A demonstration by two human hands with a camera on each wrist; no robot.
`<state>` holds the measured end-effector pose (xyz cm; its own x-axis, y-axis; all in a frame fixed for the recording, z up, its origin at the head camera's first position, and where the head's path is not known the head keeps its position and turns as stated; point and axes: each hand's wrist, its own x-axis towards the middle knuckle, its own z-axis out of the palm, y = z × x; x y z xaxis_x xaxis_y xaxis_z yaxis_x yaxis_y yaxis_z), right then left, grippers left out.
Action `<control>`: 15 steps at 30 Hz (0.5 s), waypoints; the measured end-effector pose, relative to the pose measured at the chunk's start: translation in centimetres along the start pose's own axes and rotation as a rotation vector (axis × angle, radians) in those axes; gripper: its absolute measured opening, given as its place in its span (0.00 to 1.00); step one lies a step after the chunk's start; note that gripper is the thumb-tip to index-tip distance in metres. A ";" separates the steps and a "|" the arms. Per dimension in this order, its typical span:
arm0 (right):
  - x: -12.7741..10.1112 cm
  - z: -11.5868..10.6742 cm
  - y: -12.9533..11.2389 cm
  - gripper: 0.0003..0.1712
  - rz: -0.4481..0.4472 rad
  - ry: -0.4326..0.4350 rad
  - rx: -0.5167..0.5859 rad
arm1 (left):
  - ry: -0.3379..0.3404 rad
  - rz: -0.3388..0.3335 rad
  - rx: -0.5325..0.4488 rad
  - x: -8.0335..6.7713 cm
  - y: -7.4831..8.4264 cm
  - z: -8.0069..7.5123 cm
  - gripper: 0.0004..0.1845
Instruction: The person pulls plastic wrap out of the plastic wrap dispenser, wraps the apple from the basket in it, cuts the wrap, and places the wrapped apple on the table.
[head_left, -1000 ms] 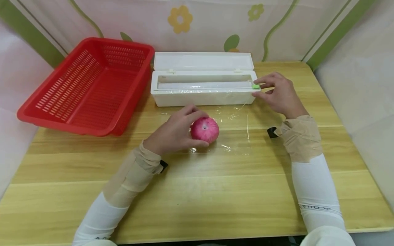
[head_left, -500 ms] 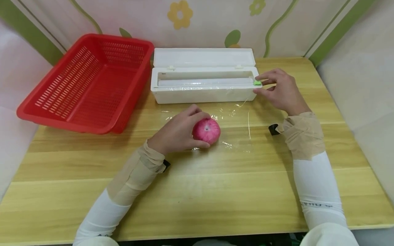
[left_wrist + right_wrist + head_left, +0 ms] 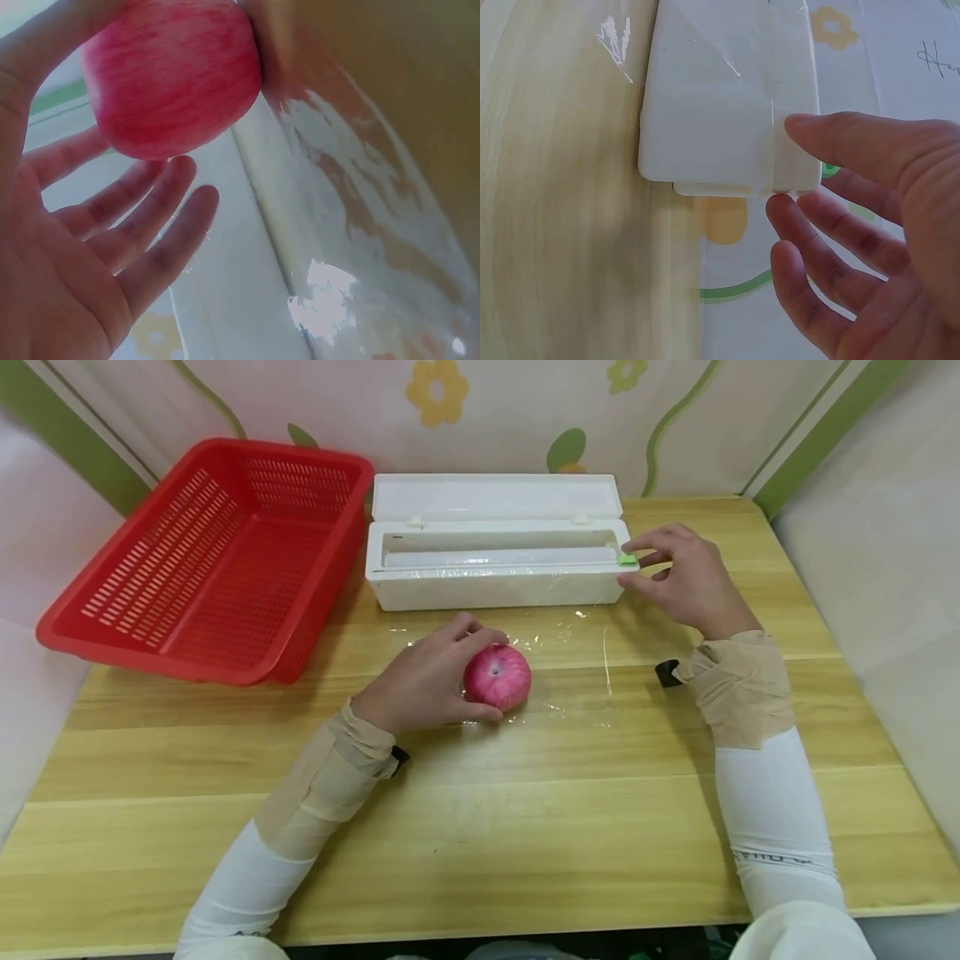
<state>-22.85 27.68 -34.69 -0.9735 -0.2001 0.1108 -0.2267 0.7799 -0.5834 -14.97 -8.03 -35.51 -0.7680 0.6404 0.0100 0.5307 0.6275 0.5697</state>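
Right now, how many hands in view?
2. The left hand holds the pink apple; the right hand is at the green slider on the white box. No others show.

The left hand [image 3: 423,683] and apple [image 3: 499,678] have just shifted slightly leftward.

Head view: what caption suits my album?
Left hand around a pink apple, right hand at the green tab of an open white box.
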 end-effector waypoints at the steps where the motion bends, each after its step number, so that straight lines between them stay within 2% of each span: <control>1: 0.0 -0.1 -0.1 0.25 -0.003 -0.003 -0.003 | -0.003 -0.006 0.012 -0.1 0.0 -0.1 0.47; 6: -0.4 -1.1 -0.7 0.26 0.000 -0.003 -0.056 | -0.001 -0.063 0.059 -0.8 -0.2 -1.1 0.54; 9: -1.5 -1.5 -1.3 0.24 -0.026 0.008 -0.098 | -0.001 -0.098 0.020 -1.7 -0.8 -1.7 0.49; 12: -3.3 -1.2 -2.0 0.19 -0.152 0.017 -0.158 | -0.038 -0.103 -0.023 -2.9 -1.7 -2.0 0.35; 15: -5.2 -0.4 -2.7 0.15 -0.330 -0.010 -0.238 | -0.109 -0.072 0.005 -4.0 -2.6 -2.0 0.23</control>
<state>-17.18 26.88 -33.40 -0.8472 -0.4676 0.2521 -0.5288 0.7879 -0.3156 -13.99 -13.12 -35.44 -0.7610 0.6376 -0.1199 0.4774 0.6755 0.5619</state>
